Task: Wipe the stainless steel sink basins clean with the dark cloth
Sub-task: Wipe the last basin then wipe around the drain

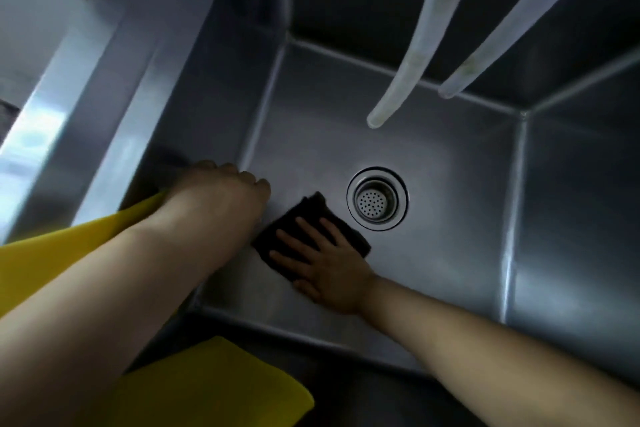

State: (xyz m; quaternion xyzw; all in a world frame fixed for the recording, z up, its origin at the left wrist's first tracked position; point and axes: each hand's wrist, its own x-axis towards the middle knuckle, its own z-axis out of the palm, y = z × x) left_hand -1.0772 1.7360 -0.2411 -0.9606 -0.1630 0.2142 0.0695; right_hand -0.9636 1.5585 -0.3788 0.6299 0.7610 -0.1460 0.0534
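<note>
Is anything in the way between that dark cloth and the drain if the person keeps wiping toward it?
Nothing visible. The right hand presses the dark cloth flat on the basin floor, and only bare steel lies between it and the drain. The two hoses hang above.

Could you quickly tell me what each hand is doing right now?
Left hand: fingers curled over, grip cannot be told.
Right hand: open, pressing flat on the dark cloth.
</note>
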